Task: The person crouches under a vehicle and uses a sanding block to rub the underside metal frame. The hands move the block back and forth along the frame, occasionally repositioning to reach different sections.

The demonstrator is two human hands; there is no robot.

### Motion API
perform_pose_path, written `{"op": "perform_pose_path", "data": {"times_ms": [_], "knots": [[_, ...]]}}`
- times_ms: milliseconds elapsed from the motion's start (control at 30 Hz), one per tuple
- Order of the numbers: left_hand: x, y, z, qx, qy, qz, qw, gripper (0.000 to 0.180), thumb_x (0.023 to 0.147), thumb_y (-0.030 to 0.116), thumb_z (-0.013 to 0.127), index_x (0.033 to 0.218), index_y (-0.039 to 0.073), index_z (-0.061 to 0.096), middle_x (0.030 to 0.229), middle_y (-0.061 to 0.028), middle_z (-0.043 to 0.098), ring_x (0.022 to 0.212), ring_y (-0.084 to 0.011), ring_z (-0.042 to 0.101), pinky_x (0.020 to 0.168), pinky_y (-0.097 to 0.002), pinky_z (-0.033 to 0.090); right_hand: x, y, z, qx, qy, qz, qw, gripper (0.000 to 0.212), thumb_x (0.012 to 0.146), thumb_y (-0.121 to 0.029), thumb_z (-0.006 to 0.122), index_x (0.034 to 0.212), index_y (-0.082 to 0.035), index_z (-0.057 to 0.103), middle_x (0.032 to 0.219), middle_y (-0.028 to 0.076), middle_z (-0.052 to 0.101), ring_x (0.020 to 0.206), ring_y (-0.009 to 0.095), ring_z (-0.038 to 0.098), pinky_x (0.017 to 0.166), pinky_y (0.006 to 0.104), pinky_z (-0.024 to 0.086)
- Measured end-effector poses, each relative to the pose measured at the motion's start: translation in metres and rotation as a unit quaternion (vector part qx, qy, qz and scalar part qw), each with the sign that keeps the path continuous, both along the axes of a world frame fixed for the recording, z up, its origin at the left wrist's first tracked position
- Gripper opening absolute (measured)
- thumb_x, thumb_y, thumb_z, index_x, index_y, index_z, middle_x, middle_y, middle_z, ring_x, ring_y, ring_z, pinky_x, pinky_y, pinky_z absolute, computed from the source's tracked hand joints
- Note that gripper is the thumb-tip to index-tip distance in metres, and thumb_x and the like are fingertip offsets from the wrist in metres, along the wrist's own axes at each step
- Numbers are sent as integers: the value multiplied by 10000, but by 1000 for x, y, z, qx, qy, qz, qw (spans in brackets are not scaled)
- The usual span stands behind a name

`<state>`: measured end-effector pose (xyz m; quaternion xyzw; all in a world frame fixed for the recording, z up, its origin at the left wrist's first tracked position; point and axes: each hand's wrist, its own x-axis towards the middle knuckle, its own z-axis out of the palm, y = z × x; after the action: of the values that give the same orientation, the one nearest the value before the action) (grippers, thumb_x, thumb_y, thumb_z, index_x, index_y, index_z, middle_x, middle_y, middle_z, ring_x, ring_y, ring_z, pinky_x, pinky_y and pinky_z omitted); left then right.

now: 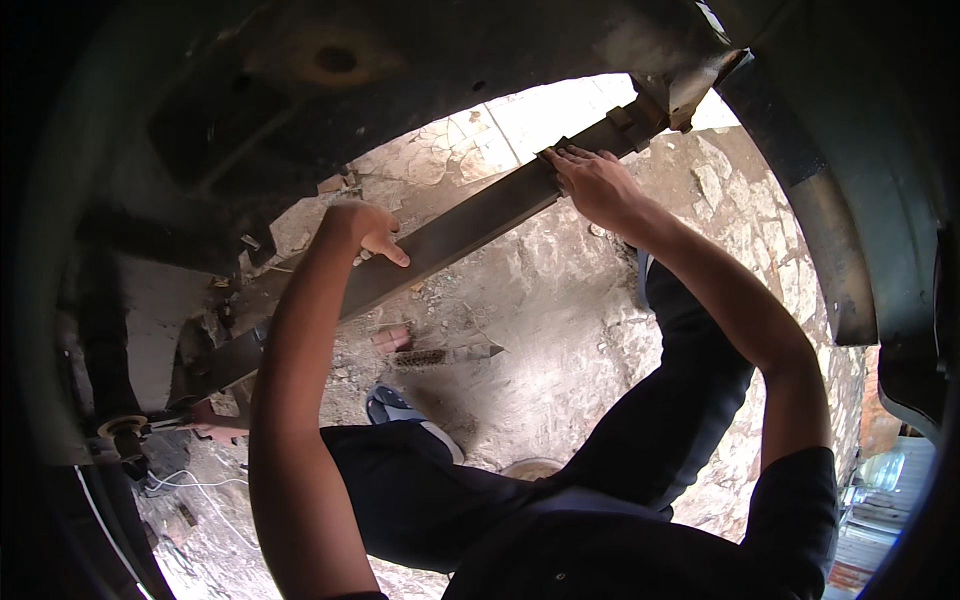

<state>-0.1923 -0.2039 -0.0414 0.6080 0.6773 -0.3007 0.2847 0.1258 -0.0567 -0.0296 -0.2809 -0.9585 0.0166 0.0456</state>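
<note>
A long dark leaf spring [480, 215] slants across the view, from low on the left up to a bracket [690, 95] at the far right. My left hand [368, 232] grips its middle part, thumb over the near face; the other fingers are mostly hidden behind it. Further up, my right hand [595, 185] is closed over the spring beside a clamp [628, 125], fingers lying across its top. At the lower left, the spring's other end runs in among dark metal parts near a round bushing [122, 428].
Dark vehicle bodywork [330, 60] curves overhead, with a panel [850, 200] on the right. On the rough stone floor lie a bristly brush [440, 356], a brick piece [390, 338] and a white cable [195, 484]. A reddish shape [215, 422], possibly another person's hand, is near the bushing.
</note>
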Motion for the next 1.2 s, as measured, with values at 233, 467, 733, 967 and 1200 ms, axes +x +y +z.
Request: {"op": "perform_pose_path", "data": {"times_ms": [233,467,733,967,1200], "knots": [[-5,-4,-1,-29,-25,41,998,936,749,725,632,1450,132,449,1467,-118,472,1335,-308,468,1082,-417,385,0,10,5,15,-36,9,999,592,988,-282,517,1519,-166,281,1498,73,434,1401,247,375,1097,552,348],[-25,-3,-19,-46,-98,55,993,1010,747,741,631,1478,85,396,1484,-182,433,1357,-321,437,1106,-414,350,13,18,-4,86,-78,26,993,573,923,-129,541,1465,-44,375,1534,132,363,1414,267,346,1065,512,364],[-19,2,-12,-71,-136,88,984,1015,776,643,702,1494,27,332,1451,-210,467,1324,-313,471,1090,-380,359,11,13,14,68,-179,1,981,573,906,-68,487,1469,-48,385,1605,117,208,1473,290,224,1153,592,251],[-8,13,-4,-90,-127,47,987,964,794,630,683,1481,35,360,1390,-198,533,1288,-282,514,1067,-369,386,4,5,28,49,-239,-4,970,529,909,-114,538,1425,-32,454,1585,126,265,1460,310,250,1162,591,239],[-3,8,-2,-52,-112,54,991,912,845,597,644,1499,46,327,1429,-207,494,1309,-311,493,1084,-383,373,1,19,29,37,-203,3,979,516,887,-166,585,1383,-42,514,1587,122,270,1462,309,256,1145,589,255]]}}
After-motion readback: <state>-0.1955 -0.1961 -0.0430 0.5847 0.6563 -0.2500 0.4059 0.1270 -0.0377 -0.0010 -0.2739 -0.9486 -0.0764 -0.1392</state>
